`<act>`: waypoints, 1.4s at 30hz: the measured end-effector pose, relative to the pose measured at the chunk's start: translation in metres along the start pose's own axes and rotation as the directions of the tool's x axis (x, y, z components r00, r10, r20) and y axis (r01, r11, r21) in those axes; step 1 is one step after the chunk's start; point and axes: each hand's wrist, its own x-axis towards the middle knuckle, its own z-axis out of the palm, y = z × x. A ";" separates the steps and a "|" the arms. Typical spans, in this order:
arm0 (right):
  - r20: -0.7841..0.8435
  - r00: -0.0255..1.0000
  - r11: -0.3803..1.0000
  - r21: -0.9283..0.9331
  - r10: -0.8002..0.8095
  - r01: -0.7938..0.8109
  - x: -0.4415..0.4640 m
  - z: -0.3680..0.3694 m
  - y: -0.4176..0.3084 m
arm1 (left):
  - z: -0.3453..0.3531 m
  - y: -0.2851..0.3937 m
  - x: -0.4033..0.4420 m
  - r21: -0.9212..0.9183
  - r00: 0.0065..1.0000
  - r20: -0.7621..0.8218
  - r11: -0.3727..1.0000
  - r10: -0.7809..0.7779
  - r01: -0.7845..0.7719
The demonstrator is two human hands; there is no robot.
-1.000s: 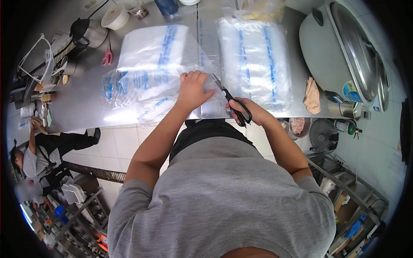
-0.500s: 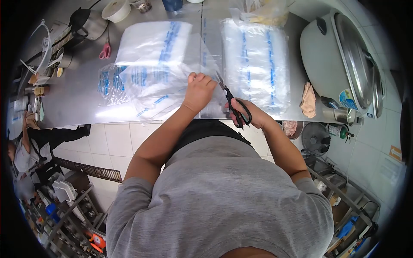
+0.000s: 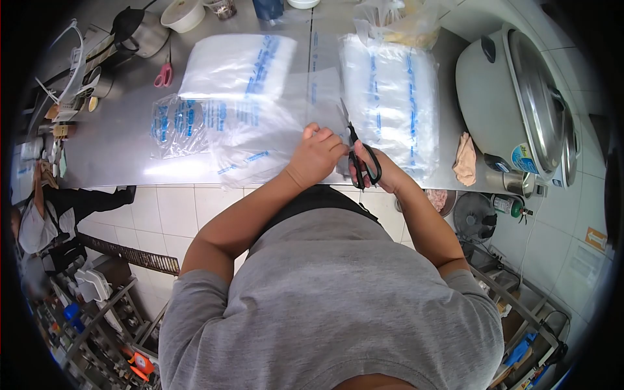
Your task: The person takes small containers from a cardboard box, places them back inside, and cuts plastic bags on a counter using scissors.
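My right hand (image 3: 377, 170) grips black-handled scissors (image 3: 355, 146), fingers in the loops, blades pointing away from me. The blades look closed or nearly so. Just left of them, my left hand (image 3: 317, 156) has its fingers curled at the edge of a thin clear plastic bag (image 3: 260, 133) with blue print. That bag lies loosely over the table in front of a thick stack of folded plastic bags (image 3: 227, 68). A second stack of plastic bags (image 3: 390, 97) lies beyond my right hand. My left fingertips are partly hidden.
On the steel table (image 3: 123, 143) are crumpled clear packaging (image 3: 175, 123), pink-handled scissors (image 3: 164, 75), a kettle (image 3: 140, 32) and a white tub (image 3: 182, 16). At right stand a large lidded cooker (image 3: 484, 91) and a tan cloth (image 3: 465, 159). Another person (image 3: 39, 224) is at far left.
My left hand has moved right and slightly toward me, closer to the scissors. The scissors have turned more upright. The raised plastic between the hands has come down.
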 end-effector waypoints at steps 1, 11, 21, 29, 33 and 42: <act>-0.020 1.000 1.000 -0.001 0.009 -0.009 0.001 -0.001 0.000 | -0.001 0.003 0.001 -0.016 1.000 0.005 1.000 0.019 -0.019; -0.351 0.934 0.994 0.067 -0.061 0.090 0.017 -0.028 -0.013 | -0.015 0.037 0.022 -0.311 0.929 0.154 0.909 0.337 -0.278; -0.586 0.785 0.909 0.188 -0.200 0.372 0.036 -0.083 -0.011 | 0.006 0.052 0.041 -0.389 0.849 0.204 0.836 0.488 -0.387; -0.788 0.581 0.883 0.108 -0.204 0.457 -0.034 -0.126 0.041 | 0.034 0.033 0.070 -0.555 0.849 0.521 0.719 -0.092 0.418; -0.794 0.593 0.906 0.145 -0.134 0.399 -0.069 -0.117 0.090 | 0.035 0.017 0.068 -0.504 0.821 0.555 0.732 -0.132 0.458; -0.671 0.726 0.819 0.326 -0.153 0.473 -0.110 -0.076 0.121 | 0.044 0.037 0.092 -0.604 0.852 0.341 0.602 -0.398 0.523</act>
